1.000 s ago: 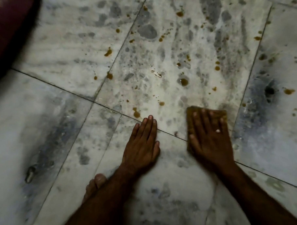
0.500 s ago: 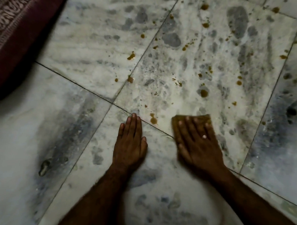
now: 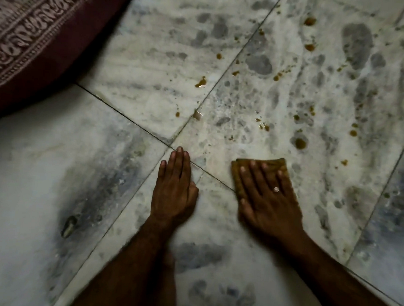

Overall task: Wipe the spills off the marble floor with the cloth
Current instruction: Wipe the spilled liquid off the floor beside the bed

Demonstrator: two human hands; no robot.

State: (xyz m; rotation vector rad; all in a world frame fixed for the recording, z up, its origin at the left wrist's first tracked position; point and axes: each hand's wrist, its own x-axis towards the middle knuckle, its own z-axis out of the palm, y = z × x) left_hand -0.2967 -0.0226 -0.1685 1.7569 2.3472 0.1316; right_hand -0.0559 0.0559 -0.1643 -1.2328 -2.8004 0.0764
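Plainly, the right hand [image 3: 269, 197] lies flat with fingers spread, pressing the folded brown cloth [image 3: 260, 172] onto the marble floor [image 3: 45, 157] — it pins the cloth rather than gripping it, and the cloth's far edge peeks out beyond the fingertips. The left hand [image 3: 175, 186] is open too, palm down on bare tile just beside a joint line, holding nothing and seemingly bracing the person's weight. Brown spills [image 3: 299, 143] dot the tiles ahead and to the right, with more [image 3: 200, 82] near the seam farther out; most look untouched, so the job appears far from done. The likely risk is smearing: a cloth pushed under a flat palm may drag the droplets into streaks or work liquid into the joints, especially if it is already soaked. The cloth could also bunch or slip from under the palm. A dark patterned rug [image 3: 39, 41] lies at upper left, well apart from the spills — a wide sweep might still carry liquid toward it.
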